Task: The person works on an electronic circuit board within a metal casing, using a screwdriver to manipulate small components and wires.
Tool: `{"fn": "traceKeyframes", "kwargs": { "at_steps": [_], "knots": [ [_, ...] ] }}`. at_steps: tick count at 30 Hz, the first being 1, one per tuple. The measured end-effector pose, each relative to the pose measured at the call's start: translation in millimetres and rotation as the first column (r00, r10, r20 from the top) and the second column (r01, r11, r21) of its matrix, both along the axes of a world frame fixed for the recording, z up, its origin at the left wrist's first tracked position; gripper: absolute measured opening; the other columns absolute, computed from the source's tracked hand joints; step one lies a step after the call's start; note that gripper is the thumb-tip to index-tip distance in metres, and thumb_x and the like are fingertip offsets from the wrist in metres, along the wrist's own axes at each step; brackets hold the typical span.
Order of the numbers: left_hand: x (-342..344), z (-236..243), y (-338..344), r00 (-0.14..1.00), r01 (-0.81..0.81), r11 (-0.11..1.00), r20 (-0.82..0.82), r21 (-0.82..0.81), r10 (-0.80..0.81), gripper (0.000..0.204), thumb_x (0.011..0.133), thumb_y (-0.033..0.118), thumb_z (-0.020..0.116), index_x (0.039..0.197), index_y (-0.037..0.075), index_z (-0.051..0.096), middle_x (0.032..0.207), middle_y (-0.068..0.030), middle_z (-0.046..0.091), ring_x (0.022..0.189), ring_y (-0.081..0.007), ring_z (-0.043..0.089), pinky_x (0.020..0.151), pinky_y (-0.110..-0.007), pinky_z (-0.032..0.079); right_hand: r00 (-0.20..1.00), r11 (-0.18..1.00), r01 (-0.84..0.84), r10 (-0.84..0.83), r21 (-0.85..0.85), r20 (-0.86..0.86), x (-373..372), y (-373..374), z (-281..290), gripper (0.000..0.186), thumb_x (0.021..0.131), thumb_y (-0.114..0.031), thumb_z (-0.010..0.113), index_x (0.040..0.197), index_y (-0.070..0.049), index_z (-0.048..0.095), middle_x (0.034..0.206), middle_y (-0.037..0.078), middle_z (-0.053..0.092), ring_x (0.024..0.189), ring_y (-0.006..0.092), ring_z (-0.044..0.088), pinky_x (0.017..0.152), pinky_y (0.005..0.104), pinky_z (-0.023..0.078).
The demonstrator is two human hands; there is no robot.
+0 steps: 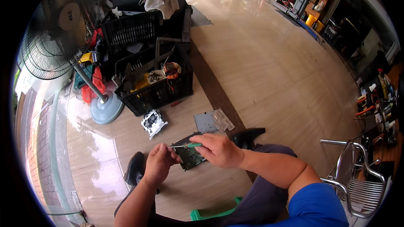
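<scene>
My right hand (221, 149) is closed around a screwdriver (192, 145) with a green handle, its thin shaft pointing left. The shaft's tip meets the fingertips of my left hand (159, 162), which are pinched together; whatever they hold there is too small to name. Below both hands a green circuit board (190, 159) lies over the floor between my shoes, its upper part beside a dark panel and partly covered by my right hand. Beyond it lie a flat grey plate (203, 122) and a beige plate with cutouts (223, 120). Farther left sits a white plastic frame with dark parts (153, 123).
A black crate (158, 94) of tools and cables stands ahead on the left, next to a standing fan (105, 105). At the right are a metal chair (357, 180) and a cluttered tool bench (385, 101). Part of a green stool (216, 215) shows beneath me.
</scene>
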State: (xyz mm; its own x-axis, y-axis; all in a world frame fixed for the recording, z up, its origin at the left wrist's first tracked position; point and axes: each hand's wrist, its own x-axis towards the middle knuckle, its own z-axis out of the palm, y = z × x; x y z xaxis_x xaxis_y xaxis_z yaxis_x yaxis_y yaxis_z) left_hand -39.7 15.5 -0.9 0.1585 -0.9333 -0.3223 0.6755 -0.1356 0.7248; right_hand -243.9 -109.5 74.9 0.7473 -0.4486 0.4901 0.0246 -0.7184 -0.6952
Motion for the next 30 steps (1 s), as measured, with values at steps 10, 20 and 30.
{"fn": "traceKeyframes", "kwargs": {
  "at_steps": [10, 20, 30],
  "knots": [
    [-1, -1, -2, 0.999, -0.034, 0.999, 0.017, -0.003, 0.034, 0.031, 0.106, 0.031, 0.042, 0.095, 0.004, 0.052, 0.083, -0.0087, 0.058, 0.075, -0.0241, 0.062, 0.074, -0.04, 0.053, 1.0, 1.0, -0.008, 0.007, -0.029, -0.012, -1, -2, -2, 0.022, 0.086, 0.0, 0.067, 0.108, 0.0, 0.065, 0.086, 0.014, 0.065, 0.075, 0.0296, 0.066, 0.064, 0.0355, 0.052],
    [-1, -4, -3, 0.997, -0.001, 0.998, 0.077, 0.069, -0.004, 0.029, 0.106, 0.03, 0.043, 0.095, 0.005, 0.055, 0.082, -0.0075, 0.059, 0.073, -0.0228, 0.062, 0.074, -0.039, 0.053, 1.0, 0.999, -0.004, 0.003, -0.04, -0.013, -3, -1, -5, 0.025, 0.085, 0.001, 0.068, 0.109, 0.001, 0.064, 0.092, 0.015, 0.065, 0.078, 0.0306, 0.066, 0.066, 0.0354, 0.052],
    [7, -4, 2, 0.982, 0.117, 0.991, 0.142, 0.065, -0.125, 0.032, 0.106, 0.033, 0.043, 0.095, 0.005, 0.056, 0.084, -0.0056, 0.061, 0.079, -0.0198, 0.064, 0.078, -0.036, 0.054, 0.996, 0.996, 0.04, -0.033, 0.077, -0.088, 2, -5, 4, 0.019, 0.089, -0.005, 0.066, 0.107, -0.002, 0.061, 0.09, 0.018, 0.064, 0.082, 0.0361, 0.065, 0.069, 0.039, 0.051]
  ]
}}
